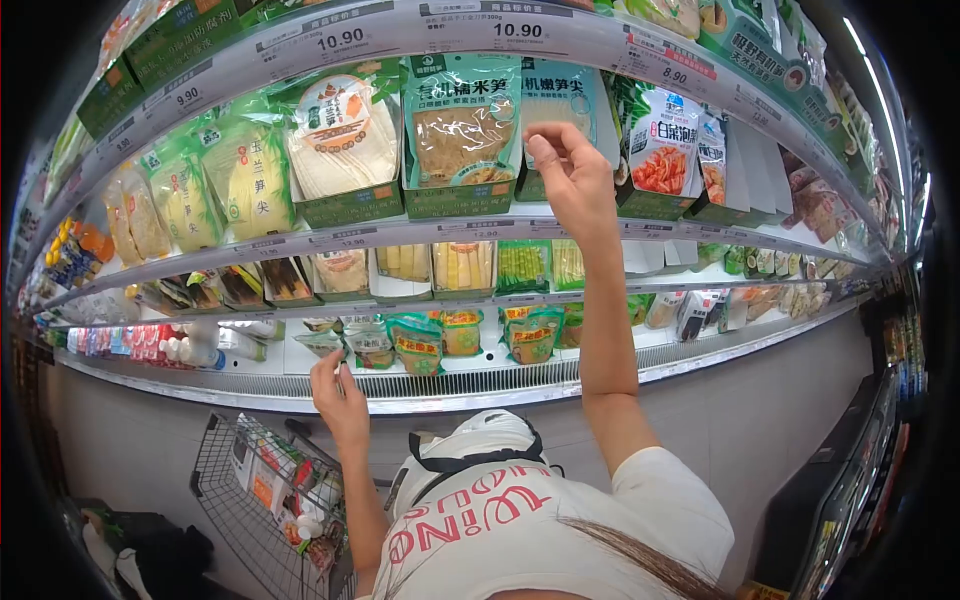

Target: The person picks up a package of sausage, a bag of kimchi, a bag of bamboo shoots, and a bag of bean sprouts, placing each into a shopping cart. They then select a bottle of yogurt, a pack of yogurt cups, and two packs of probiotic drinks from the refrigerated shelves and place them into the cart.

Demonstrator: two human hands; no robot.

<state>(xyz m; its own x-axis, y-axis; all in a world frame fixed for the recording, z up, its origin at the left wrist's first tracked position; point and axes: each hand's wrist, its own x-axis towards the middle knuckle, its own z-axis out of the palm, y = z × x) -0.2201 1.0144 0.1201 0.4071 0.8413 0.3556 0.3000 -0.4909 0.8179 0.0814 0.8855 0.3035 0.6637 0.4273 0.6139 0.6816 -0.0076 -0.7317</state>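
My right hand [575,180] is raised in front of a teal pack of bamboo shoot tips [560,95] on the upper shelf. Its fingers are loosely bent with the thumb apart, and nothing shows in them; contact with the pack cannot be made out. Just left of it stands a green-edged pack of bamboo shoots [463,125] in a green carton. Lower down, my left hand [340,398] hangs by the bottom shelf's front edge, fingers half bent and apart, with nothing visible in them. A small green-and-white pack [320,340] lies just beyond its fingertips.
Packs of kimchi [660,145] stand to the right, and pale bamboo tips [245,175] to the left. Price rails [430,232] run along the shelf edges. A loaded shopping cart [225,480] is at the lower left. A dark case [830,480] stands at the right.
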